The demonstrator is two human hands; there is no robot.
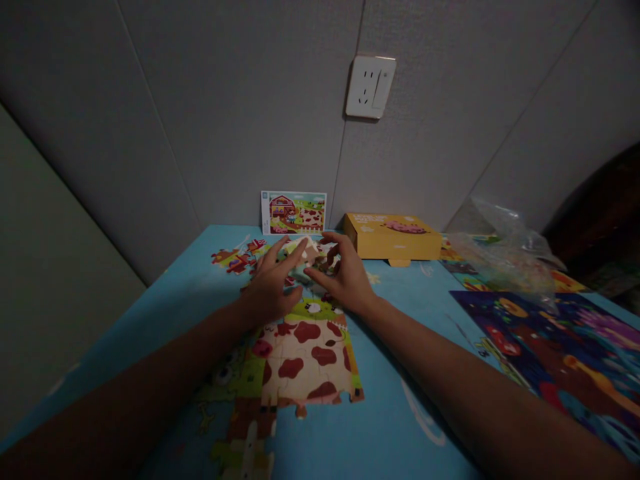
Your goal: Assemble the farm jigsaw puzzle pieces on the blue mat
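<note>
A partly joined jigsaw puzzle (305, 363) with a red-patched cow lies on the blue tabletop. Above its far edge, my left hand (270, 290) has its fingers spread over a pile of loose puzzle pieces (306, 250). My right hand (346, 277) is on the other side of that pile, thumb and fingers curved and apart. Both hands are at the pieces, and the fingers partly hide them. I cannot make out a piece gripped in either hand. More loose red and yellow pieces (237, 259) lie left of my left hand.
A farm picture card (295, 213) leans against the wall behind the pieces. Right of it is a yellow puzzle box (395, 240). Farther right, a clear plastic bag (505, 253) lies by a dark blue puzzle (560, 353). A socket (371, 87) is on the wall.
</note>
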